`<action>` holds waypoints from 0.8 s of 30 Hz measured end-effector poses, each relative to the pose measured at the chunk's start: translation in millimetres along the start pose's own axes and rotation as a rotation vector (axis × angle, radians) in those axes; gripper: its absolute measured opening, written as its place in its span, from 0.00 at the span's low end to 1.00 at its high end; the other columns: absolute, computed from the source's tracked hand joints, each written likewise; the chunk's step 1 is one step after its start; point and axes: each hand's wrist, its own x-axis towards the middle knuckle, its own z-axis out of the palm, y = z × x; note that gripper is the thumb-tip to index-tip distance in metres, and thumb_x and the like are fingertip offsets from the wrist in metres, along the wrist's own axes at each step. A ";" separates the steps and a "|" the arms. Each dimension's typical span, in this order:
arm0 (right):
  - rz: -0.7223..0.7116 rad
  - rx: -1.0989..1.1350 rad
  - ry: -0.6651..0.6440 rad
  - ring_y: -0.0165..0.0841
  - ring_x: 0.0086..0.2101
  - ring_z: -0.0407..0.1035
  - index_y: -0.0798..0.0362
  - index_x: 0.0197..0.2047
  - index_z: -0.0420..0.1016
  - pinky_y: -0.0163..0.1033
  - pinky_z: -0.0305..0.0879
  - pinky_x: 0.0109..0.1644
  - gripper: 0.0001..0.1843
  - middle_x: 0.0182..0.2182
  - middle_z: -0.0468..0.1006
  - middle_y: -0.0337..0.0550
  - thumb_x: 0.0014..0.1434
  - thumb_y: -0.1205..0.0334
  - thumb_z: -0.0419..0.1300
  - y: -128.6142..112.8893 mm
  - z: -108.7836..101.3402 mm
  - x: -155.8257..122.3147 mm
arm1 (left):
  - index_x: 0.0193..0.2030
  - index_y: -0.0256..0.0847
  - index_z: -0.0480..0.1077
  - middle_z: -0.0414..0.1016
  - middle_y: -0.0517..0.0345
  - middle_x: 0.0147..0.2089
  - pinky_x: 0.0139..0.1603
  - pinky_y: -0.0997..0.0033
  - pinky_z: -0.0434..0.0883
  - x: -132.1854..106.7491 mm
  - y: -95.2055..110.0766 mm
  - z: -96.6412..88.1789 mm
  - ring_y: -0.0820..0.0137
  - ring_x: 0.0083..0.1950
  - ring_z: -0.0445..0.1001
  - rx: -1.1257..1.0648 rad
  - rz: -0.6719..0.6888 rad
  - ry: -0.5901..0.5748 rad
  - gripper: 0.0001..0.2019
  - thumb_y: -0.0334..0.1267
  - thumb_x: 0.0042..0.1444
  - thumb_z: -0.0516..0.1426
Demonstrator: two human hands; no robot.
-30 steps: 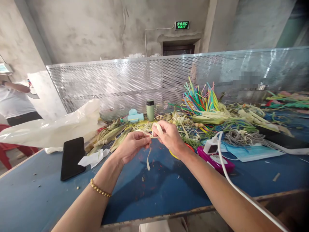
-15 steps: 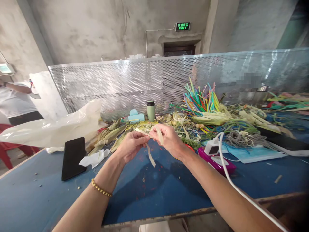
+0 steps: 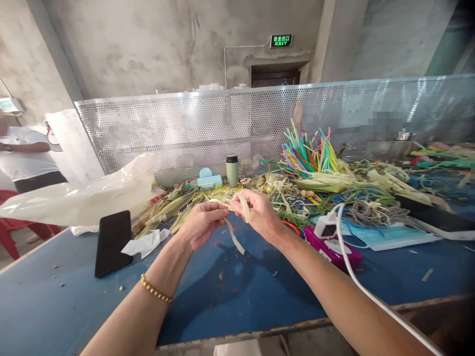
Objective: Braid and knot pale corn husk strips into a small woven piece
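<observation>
Above the blue table [image 3: 237,306], my left hand [image 3: 204,225] and my right hand [image 3: 256,212] meet, fingertips nearly touching. Both are closed in a pinch on a pale, flat strip that looks like corn husk [image 3: 236,239]. One end of it dangles below the fingers, and another part loops up over my right fingers. Just where the strip is folded or crossed is hidden between the fingertips. Behind my hands lies a heap of dried corn husks [image 3: 276,190] and loose fibres.
A black phone [image 3: 113,243] and white paper [image 3: 145,243] lie left, near a plastic bag [image 3: 111,185]. A green bottle [image 3: 232,171] stands behind. On the right are a purple box [image 3: 334,249] with a white cable, a blue mask [image 3: 393,236] and colourful strips [image 3: 309,151]. A person [image 3: 29,153] stands far left.
The dangling end of the strip has swung slightly right. My hands stay almost in place, with small finger shifts. The person at the far left has lowered an arm.
</observation>
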 end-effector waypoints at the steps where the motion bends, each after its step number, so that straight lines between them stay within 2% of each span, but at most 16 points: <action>1: -0.003 -0.001 -0.003 0.24 0.22 0.52 0.52 0.25 0.60 0.33 0.50 0.25 0.15 0.20 0.61 0.32 0.56 0.56 0.61 0.5 0.1 0.2 | 0.25 0.31 0.77 0.73 0.55 0.27 0.30 0.75 0.64 0.0 -0.1 0.2 0.78 0.26 0.66 -0.002 0.001 0.003 0.06 0.30 0.39 0.68; 11: -0.076 -0.079 0.051 0.24 0.21 0.54 0.52 0.25 0.61 0.33 0.51 0.25 0.14 0.19 0.60 0.31 0.57 0.57 0.59 5.9 4.6 1.5 | 0.25 0.32 0.77 0.72 0.57 0.24 0.29 0.74 0.62 -1.6 1.5 5.4 0.78 0.25 0.64 -0.049 0.000 0.041 0.05 0.28 0.38 0.66; 17: -0.103 -0.084 0.063 0.24 0.22 0.53 0.53 0.25 0.61 0.33 0.50 0.26 0.16 0.19 0.59 0.31 0.58 0.54 0.59 5.3 4.2 2.1 | 0.20 0.32 0.74 0.68 0.59 0.21 0.29 0.74 0.62 -1.8 2.1 5.6 0.78 0.24 0.62 -0.062 -0.009 0.013 0.06 0.29 0.40 0.66; 24: -0.118 -0.057 0.067 0.24 0.21 0.53 0.53 0.26 0.63 0.33 0.51 0.25 0.15 0.20 0.61 0.32 0.58 0.54 0.59 2.0 4.1 1.0 | 0.26 0.30 0.77 0.71 0.56 0.24 0.32 0.72 0.65 -0.5 -1.4 0.1 0.77 0.24 0.63 -0.029 -0.009 -0.029 0.07 0.32 0.42 0.68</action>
